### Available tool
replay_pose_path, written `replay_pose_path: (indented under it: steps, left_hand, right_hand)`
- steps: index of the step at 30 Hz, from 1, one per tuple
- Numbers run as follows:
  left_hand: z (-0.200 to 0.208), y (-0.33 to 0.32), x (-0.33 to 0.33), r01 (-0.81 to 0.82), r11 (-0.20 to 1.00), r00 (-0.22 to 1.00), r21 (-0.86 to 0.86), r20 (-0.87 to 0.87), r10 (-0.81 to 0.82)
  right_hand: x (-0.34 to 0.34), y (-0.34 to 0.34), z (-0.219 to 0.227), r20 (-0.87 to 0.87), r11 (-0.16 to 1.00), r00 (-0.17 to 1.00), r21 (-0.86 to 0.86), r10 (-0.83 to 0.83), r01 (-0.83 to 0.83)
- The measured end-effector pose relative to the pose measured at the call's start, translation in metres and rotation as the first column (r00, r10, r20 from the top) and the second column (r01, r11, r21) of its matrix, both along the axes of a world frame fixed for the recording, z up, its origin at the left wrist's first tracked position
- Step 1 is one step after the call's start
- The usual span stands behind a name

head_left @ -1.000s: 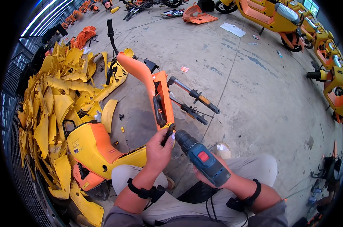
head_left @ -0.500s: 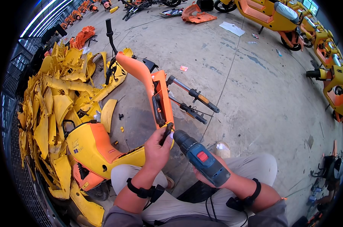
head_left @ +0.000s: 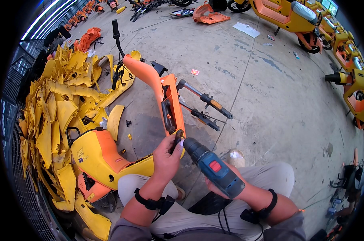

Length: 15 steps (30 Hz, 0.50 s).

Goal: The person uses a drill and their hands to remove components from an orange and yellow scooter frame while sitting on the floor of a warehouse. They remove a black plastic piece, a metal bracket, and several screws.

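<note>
Head view: left hand (head_left: 166, 154) pinching small dark oval fitting (head_left: 177, 138) at six o'clock of orange scooter frame column (head_left: 170, 100). Right hand (head_left: 224, 188) wrapped around blue cordless drill (head_left: 214, 166), nose at three o'clock. Best keeping bit square, fitting steady.

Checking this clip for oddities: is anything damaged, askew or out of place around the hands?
Yes. The orange scooter frame lies tipped on the floor, stripped of its wheel, its bare fork legs sticking out. Loose yellow panels are heaped untidily at left.

Bright even daylight, fisheye-bent edges
</note>
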<state>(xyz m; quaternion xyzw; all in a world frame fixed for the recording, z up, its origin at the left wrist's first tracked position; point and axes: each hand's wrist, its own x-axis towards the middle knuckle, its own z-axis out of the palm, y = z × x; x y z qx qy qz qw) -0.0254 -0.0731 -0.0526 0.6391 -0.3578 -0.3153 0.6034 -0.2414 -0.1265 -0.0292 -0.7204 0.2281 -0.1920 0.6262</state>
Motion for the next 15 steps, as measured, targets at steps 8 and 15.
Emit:
replay_pose_path:
  steps: [8, 15]
  left_hand:
    - [-0.0037, 0.0019, 0.0008, 0.009, 1.0, 1.0, 0.009, -0.001, -0.009]
    - [-0.0042, 0.0006, -0.0009, 0.01, 1.0, 1.0, 0.002, 0.003, -0.01]
  right_hand:
    - [0.0009, -0.0005, 0.0017, 0.013, 0.998, 1.0, 0.058, -0.002, 0.002]
    - [0.0016, 0.0024, -0.0051, -0.001, 0.998, 0.999, 0.058, -0.038, 0.038]
